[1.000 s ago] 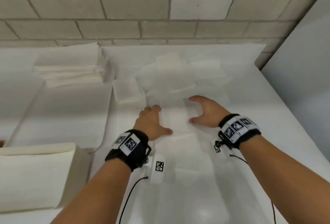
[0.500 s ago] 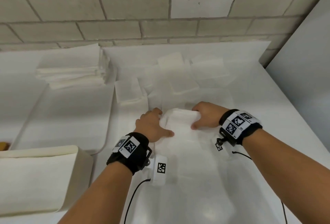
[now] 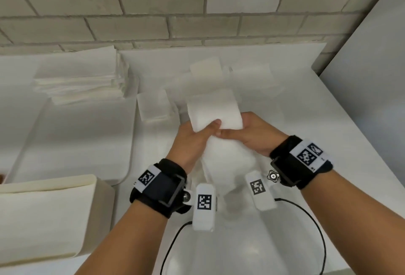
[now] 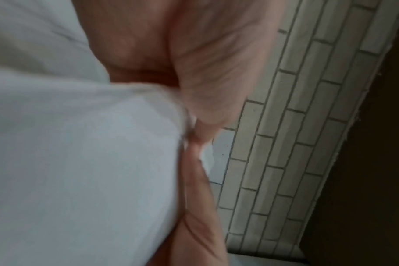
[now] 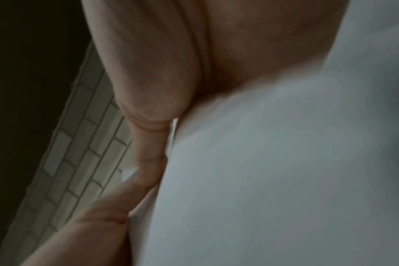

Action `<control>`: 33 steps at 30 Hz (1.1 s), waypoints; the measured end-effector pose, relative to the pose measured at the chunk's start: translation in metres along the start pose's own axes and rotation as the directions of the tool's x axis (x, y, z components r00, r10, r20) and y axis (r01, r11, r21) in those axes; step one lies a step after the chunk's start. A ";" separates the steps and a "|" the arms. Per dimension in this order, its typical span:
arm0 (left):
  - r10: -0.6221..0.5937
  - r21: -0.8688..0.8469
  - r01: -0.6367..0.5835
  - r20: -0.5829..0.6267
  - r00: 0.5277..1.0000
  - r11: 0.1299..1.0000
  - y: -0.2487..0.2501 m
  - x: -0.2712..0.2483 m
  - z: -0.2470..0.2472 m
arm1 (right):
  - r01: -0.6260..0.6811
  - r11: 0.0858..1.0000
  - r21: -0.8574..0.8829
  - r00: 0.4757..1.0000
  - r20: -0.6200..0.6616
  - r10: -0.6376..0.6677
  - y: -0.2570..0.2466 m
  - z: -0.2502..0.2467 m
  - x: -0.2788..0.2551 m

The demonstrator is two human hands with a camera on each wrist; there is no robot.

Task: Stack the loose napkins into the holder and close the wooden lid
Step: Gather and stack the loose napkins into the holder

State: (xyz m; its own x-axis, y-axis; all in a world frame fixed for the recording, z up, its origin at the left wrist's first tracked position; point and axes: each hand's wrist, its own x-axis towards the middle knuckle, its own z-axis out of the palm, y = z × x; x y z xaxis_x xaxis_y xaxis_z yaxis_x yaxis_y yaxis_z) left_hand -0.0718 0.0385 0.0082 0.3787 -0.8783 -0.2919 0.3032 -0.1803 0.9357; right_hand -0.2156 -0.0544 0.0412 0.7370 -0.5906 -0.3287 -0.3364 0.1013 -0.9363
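Both hands hold one thick stack of white napkins (image 3: pixel 213 110) lifted off the white table (image 3: pixel 274 104). My left hand (image 3: pixel 197 136) grips its left side with the thumb on top. From the right, my right hand (image 3: pixel 247 134) grips the other side, its thumb lying along the near edge. The left wrist view shows the stack (image 4: pixel 80 162) against the palm (image 4: pixel 216 72); the right wrist view shows the stack (image 5: pixel 285 162) against the right palm (image 5: pixel 159 72). More loose napkins (image 3: pixel 153 108) (image 3: pixel 206 66) (image 3: pixel 249 71) lie beyond the hands.
A tall pile of larger white napkins (image 3: pixel 81 77) sits at the back left on a white tray (image 3: pixel 76 143). A cream box (image 3: pixel 43 215) stands at the near left. A brick wall (image 3: pixel 153 12) closes the back and a grey panel (image 3: pixel 372 77) the right.
The hands closed in from both sides on a heap of napkins lying on the table, squeezed it into a stack, and lifted it up toward me.
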 end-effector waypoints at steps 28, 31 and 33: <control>-0.019 -0.163 -0.052 -0.409 0.912 0.985 0.000 -0.017 -0.071 | -0.035 0.967 -0.251 0.997 -0.069 0.018 -0.029 -0.049 -0.063; -0.054 -0.210 -0.022 -0.351 0.935 0.977 0.004 -0.018 -0.060 | 0.180 0.984 0.006 0.980 -0.085 -0.179 -0.047 -0.042 -0.062; -0.097 -0.233 0.033 -0.268 0.958 0.972 0.007 -0.019 -0.050 | 0.281 0.946 0.162 0.958 -0.113 -0.265 -0.050 -0.032 -0.053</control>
State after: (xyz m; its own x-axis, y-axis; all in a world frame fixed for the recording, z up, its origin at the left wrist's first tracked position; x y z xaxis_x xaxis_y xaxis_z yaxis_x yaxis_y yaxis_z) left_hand -0.0329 0.0766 0.0102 0.5680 -0.7055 -0.4238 0.5113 -0.1011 0.8534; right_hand -0.2564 -0.0535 0.1097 0.7287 -0.6827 -0.0528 -0.0160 0.0601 -0.9981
